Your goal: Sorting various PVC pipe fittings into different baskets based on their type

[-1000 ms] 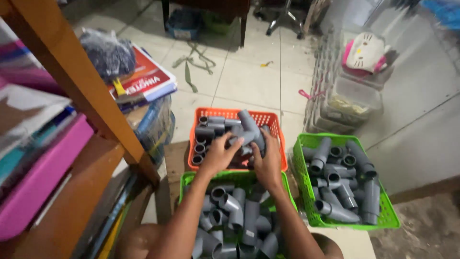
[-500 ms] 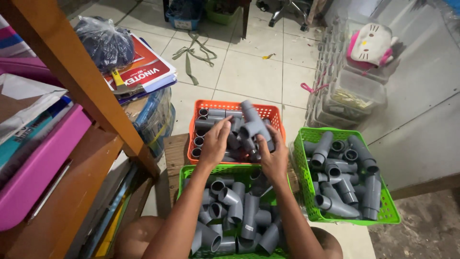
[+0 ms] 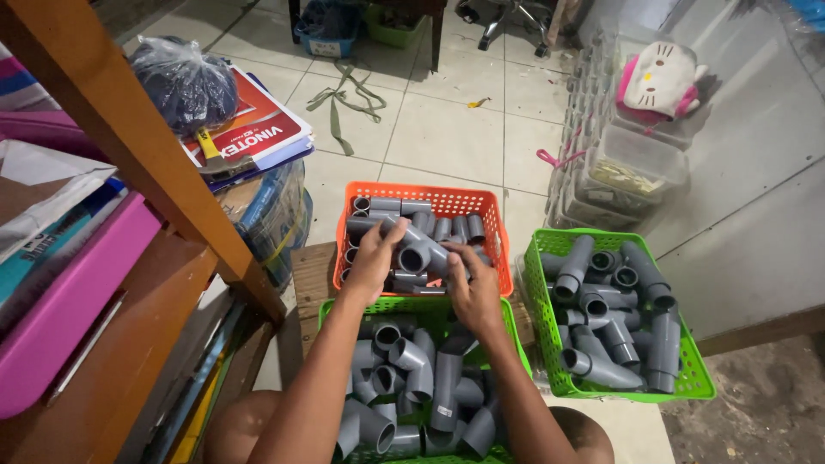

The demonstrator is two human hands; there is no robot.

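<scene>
Hands, left (image 3: 375,260) and right (image 3: 471,288), fingers clamped on grey pipe fitting (image 3: 421,248) above orange basket (image 3: 447,199) rim.

the left hand (image 3: 375,258) and right hand (image 3: 471,288) cover much of the grey pipe fitting (image 3: 419,249) they hold, so its full shape cannot be told. the forearms hide part of the pipe pieces in the near green basket (image 3: 331,308), which the bottom edge cuts off. behind the hands, the orange basket (image 3: 447,199) has its front wall hidden. left of that basket, the wooden shelf (image 3: 129,129) runs out of the top and left edges. the chair (image 3: 516,15) beyond it is cut off at the top.
</scene>
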